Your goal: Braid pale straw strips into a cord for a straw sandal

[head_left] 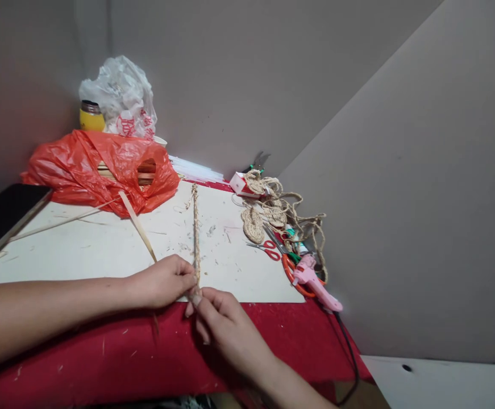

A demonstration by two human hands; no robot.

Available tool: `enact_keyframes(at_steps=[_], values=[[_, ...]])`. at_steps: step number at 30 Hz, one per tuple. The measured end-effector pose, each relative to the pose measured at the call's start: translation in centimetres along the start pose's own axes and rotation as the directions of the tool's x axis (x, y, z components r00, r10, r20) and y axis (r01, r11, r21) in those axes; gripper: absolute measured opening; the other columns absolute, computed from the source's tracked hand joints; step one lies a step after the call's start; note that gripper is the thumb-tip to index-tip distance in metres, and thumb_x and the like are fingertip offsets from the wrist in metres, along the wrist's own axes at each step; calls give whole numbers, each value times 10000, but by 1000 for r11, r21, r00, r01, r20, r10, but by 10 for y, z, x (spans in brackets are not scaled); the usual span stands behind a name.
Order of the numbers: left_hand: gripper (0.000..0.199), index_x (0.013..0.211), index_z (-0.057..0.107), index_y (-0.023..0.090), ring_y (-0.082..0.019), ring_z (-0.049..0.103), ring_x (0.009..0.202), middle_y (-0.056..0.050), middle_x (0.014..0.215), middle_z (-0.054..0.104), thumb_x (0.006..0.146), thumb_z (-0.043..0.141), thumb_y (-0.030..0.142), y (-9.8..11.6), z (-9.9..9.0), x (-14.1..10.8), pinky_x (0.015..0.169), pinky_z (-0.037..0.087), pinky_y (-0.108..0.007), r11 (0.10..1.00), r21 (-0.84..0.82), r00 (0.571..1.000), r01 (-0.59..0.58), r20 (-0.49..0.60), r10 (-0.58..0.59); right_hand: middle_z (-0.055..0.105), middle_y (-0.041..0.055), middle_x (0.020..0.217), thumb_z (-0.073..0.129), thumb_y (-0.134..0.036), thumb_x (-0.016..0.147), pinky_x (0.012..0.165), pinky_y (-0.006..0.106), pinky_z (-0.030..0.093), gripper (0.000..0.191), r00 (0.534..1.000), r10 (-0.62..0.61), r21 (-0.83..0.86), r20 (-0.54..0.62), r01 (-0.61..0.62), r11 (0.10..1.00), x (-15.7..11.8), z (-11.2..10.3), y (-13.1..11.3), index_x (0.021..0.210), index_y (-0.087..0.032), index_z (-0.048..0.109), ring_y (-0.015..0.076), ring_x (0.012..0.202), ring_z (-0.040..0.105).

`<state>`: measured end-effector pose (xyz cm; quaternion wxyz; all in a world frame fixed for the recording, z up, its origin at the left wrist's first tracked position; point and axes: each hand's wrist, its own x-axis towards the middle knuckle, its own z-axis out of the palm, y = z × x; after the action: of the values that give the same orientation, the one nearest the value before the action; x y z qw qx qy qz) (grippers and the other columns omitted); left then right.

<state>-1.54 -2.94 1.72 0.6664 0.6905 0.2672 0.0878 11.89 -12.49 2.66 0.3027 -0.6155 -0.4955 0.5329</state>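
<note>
Left hand: (168, 282) fingers closed, pinching the braided cord (196, 227) near its front end, above the front edge of the white board (234, 272).
Right hand: (225, 312) thumb and fingers closed on the same end, just in front of the left; the exact strand gripped is hidden. If either pinch slackens, the plait could open.
Braided cord: runs from both hands toward the rear edge of the bench (247, 346). Loose fibres show at its far end; uneven pulling could twist or fray it.
Flat strip: (138, 227) slants from the red bag (77, 165) down to the left hand. A sideways sweep of that forearm could snag or crack it.
Small scissors: (271, 250) lie right of the cord, blades toward it; a wide right-hand reach could meet the points.
Glue gun: (311, 278) rests near the right edge over orange handles (288, 267); its heat cannot be told. The power lead (352, 352) hangs by the front right corner; a tug could pull the gun off.
Rope coils: (253, 224) tangled toward the rear right corner; a drawn loop could drag tools along.
</note>
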Motion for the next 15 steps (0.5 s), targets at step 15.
enact_keyframes(at_steps=[15], values=[[199, 567, 436, 169, -82, 304, 512, 60, 523, 350, 714, 466, 300, 1, 4, -4, 487, 236, -207, 1000, 15, 992, 26, -121, -24, 441, -31, 542, 423, -401, 897, 489, 192, 294, 386, 980, -183, -402, 78, 199, 894, -25, -33, -28, 611, -155, 510, 80, 520, 390]])
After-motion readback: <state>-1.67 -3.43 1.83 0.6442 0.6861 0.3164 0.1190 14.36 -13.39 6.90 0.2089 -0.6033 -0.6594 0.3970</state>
